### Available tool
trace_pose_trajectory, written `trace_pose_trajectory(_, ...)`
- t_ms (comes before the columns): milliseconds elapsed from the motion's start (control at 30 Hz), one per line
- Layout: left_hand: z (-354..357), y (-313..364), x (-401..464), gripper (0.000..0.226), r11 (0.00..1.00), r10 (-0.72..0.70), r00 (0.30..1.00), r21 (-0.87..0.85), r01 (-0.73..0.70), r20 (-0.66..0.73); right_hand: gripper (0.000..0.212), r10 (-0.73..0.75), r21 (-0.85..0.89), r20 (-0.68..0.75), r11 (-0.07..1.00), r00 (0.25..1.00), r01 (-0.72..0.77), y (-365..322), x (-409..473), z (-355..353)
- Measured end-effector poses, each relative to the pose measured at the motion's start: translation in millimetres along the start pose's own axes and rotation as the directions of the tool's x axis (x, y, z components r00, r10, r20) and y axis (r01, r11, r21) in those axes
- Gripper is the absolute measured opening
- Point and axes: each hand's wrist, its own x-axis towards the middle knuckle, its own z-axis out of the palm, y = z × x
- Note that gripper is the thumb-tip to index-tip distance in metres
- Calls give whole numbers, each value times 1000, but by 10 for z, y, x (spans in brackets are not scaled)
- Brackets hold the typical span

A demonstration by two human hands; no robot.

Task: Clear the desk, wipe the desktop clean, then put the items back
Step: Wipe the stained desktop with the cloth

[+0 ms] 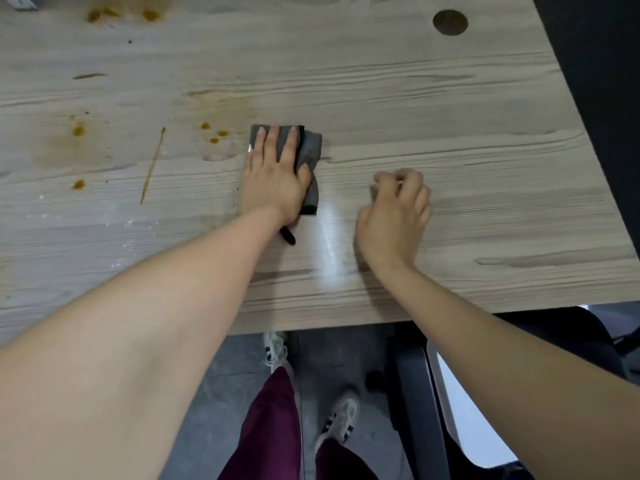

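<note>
The left hand presses flat on the soft, light grey cloth mid-desktop; right hand curled, seemingly empty.

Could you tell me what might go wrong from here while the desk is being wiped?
The left hand presses a small folded cloth flat, and brown stains lie just left of it; a pass could smear rather than lift them. More stains sit at the far edge and could be missed. The right hand rests curled on the desk, possibly marking the wiped part.
</note>
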Motion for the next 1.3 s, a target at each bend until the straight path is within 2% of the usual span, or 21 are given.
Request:
trace_pose_trajectory(133, -25, -18, 257, 57, 1000, 7, 1000, -1, -7, 18, 36, -49, 21, -38, 999, 998, 50, -260, 361, 232)
trace_pose_trajectory(267, -48, -25, 248, 58, 999, 34, 999, -16, -33, 31, 30, -36, -9, 8, 999, 999, 36, -388, 643, 451)
trace_pose_trajectory(467, -38, -172, -115, 60, 992, 129, 992, -13, -129, -8, 29, -123, -119, 6, 985, 992, 123, -401, 668, 598)
trace_pose_trajectory(600, -60, -303, -33, 61, 980, 199, 979, 5, -200, 47, 29, -121, -136, -1, 984, 993, 120, -414, 675, 593)
trace_pose_trajectory(667, -74, -339, 222, 61, 984, 177, 983, 28, -178, 48, 29, -117, -142, 3, 983, 993, 116, -407, 671, 597)
trace_pose_trajectory(767, -104, -346, 601, 60, 999, 53, 998, -6, -53, 46, 28, -121, -154, -12, 981, 993, 118, -396, 668, 614)
trace_pose_trajectory(833, -90, -307, 620, 60, 1000, 21, 1000, 11, -21, 24, 28, -125, -157, -28, 980, 992, 119, -404, 671, 621)
trace_pose_trajectory(933, -69, -254, 347, 60, 997, 68, 998, 43, -68, -1, 29, -125, -162, -18, 979, 992, 120, -408, 667, 617)
trace_pose_trajectory(1067, -82, -257, 9, 62, 989, 148, 987, 25, -149, 56, 31, -108, -161, 19, 981, 994, 109, -420, 672, 598)
trace_pose_trajectory(1200, -115, -354, 254, 62, 966, 254, 961, 28, -259, 109, 31, -109, -165, 13, 980, 994, 110, -418, 666, 610)
trace_pose_trajectory(1233, -124, -361, 382, 62, 965, 254, 961, 33, -259, 109, 32, -110, -168, 10, 980, 994, 110, -417, 664, 608)
trace_pose_trajectory(1300, -120, -324, 650, 62, 985, 168, 982, 14, -169, 85, 31, -117, -175, -4, 978, 993, 114, -412, 661, 611)
